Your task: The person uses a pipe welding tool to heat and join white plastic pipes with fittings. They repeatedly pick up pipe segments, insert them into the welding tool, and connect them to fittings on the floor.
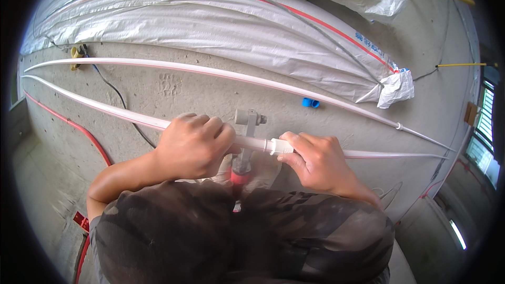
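Note:
My left hand (pixel 197 144) is wrapped round a long white plastic pipe (pixel 113 109) with a thin red stripe. My right hand (pixel 318 160) grips a short white pipe coupling (pixel 282 146), thumb and fingers closed over its right part. The left pipe's end meets the coupling between my two hands; how deep it sits inside cannot be seen. Another length of white pipe (pixel 394 154) runs out to the right from my right hand. Just beyond and below the joint stands a pipe welding tool (pixel 246 150) with pale cylindrical heads and a red section, partly hidden by the pipe.
A second long white pipe (pixel 221 71) lies farther off on the concrete floor (pixel 168 85). Long plastic-wrapped bundles (pixel 210 26) stretch behind it. A small blue fitting (pixel 310 103), a dark cable (pixel 114 90) and red conduit (pixel 87 131) are nearby. My knees (pixel 236 236) are close below my hands.

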`<state>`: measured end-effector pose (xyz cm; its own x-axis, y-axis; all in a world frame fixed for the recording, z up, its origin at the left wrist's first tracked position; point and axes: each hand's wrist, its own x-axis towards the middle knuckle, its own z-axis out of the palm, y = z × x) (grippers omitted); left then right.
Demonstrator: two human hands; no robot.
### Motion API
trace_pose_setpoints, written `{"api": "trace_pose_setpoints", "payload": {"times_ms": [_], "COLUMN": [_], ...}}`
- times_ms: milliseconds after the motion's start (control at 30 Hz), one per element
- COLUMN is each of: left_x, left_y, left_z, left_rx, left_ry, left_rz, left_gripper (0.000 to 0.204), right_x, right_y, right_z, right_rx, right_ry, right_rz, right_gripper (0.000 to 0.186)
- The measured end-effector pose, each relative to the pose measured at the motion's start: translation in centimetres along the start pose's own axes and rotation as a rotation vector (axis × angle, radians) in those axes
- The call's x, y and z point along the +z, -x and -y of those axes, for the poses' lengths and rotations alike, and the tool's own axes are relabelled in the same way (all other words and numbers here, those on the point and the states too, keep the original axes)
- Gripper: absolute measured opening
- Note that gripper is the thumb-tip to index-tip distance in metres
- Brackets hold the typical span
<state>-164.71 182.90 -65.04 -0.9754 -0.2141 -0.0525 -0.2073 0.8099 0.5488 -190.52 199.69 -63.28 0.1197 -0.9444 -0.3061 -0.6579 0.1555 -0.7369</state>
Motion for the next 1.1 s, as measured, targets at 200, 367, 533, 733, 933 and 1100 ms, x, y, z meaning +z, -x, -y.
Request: {"api": "trace_pose_setpoints", "payload": {"times_ms": [200,367,533,733,933,1100], "left_x": [1.6,2.2,2.5,2.6,2.6,3.0], "left_y": [0.0,-0.2,-0.5,-1.0,-1.5,-1.7], "left_z": [0.8,1.2,1.5,1.7,2.1,2.4], "left_rx": [0.013,0.024,0.011,0.005,0.017,0.050], "left_ry": [0.018,0.024,0.038,0.056,0.060,0.069], "left_rz": [0.023,0.048,0.050,0.073,0.097,0.061], "left_gripper": [0.026,0.026,0.029,0.029,0.026,0.023], "right_x": [1.3,1.8,1.9,1.8,1.6,2.0], "right_y": [-0.6,-1.1,-1.7,-2.2,-2.6,-2.8], "right_z": [-1.0,-1.4,-1.7,-2.0,-2.3,-2.6], "right_rx": [0.008,0.017,0.011,-0.003,-0.003,-0.035], "right_ry": [-0.026,-0.044,-0.055,-0.060,-0.060,-0.075], "right_rz": [0.014,0.034,0.036,0.041,0.055,0.047], "right_gripper": [0.036,0.035,0.034,0.034,0.034,0.037]}}
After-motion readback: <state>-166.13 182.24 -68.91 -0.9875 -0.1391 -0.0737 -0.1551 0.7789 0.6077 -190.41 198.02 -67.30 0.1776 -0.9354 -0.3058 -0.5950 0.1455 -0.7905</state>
